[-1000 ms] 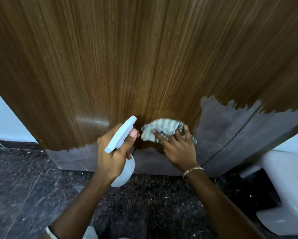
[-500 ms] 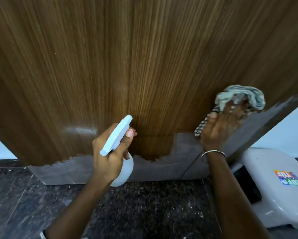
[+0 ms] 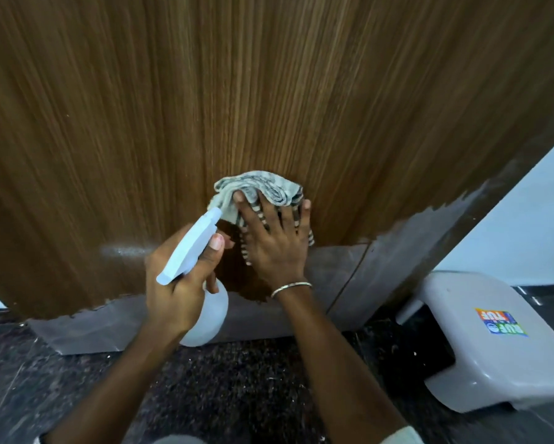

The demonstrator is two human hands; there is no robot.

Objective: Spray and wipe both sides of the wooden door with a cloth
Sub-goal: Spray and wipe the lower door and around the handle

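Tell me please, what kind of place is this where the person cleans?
Probably an indoor doorway of a home or flat, though I cannot be sure. A wooden door with peeling grey film at its foot, a dark polished stone floor, and a white plastic stool beside a pale wall suggest it.

A dark speckled polished stone floor (image 3: 253, 389) carried the scene. On it, at the right, stood a low pale grey plastic stool (image 3: 480, 341) bearing a colourful sticker (image 3: 501, 322), just beside the door's bottom corner.
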